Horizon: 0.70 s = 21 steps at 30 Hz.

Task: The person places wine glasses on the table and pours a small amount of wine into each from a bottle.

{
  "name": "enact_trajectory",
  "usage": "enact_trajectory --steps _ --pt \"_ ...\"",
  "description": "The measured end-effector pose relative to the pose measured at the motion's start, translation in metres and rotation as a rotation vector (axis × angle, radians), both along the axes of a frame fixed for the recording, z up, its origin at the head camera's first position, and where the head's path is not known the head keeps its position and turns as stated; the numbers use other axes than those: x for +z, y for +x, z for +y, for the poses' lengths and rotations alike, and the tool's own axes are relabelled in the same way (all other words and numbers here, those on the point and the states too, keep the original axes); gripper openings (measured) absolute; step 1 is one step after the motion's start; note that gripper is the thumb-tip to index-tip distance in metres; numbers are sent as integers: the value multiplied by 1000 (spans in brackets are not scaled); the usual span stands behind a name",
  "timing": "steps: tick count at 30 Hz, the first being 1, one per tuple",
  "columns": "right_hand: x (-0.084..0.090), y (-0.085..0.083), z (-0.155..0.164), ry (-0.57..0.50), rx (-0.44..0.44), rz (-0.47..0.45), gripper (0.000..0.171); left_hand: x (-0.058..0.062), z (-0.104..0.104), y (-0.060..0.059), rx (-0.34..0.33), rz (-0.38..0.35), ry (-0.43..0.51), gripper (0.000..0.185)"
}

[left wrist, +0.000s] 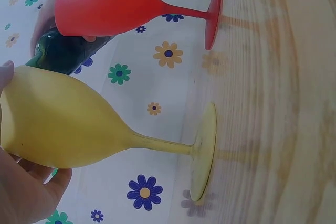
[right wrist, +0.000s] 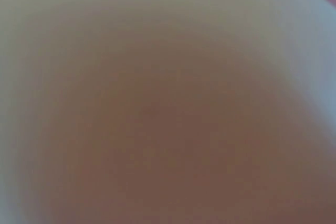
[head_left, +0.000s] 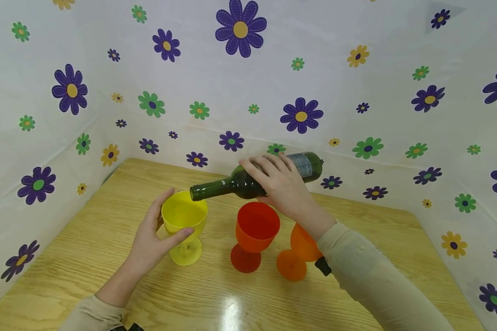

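Note:
My right hand grips a dark green glass bottle held almost level, its mouth over the rim of a yellow goblet. My left hand curls round the yellow goblet's bowl, which stands on the wooden table. In the left wrist view the yellow goblet fills the frame, with my left hand on its bowl and the bottle behind it. A red goblet stands just right of the yellow one. The right wrist view is a blur.
An orange goblet stands right of the red goblet, partly hidden by my right forearm. White flowered sheeting walls the table on the left, back and right. Bare wood lies along the near edge.

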State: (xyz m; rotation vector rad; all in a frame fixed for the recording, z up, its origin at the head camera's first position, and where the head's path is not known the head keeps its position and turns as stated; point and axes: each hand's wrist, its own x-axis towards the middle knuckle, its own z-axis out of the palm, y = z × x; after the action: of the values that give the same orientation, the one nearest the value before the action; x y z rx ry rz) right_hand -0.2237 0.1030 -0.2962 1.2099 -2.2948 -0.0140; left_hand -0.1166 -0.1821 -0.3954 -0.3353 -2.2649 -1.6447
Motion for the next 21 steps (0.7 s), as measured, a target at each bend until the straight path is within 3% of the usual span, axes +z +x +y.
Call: enact_trajectory --steps 21 --pt "3 1 -4 39 6 15 93 -1 -1 -1 0 -6 0 86"
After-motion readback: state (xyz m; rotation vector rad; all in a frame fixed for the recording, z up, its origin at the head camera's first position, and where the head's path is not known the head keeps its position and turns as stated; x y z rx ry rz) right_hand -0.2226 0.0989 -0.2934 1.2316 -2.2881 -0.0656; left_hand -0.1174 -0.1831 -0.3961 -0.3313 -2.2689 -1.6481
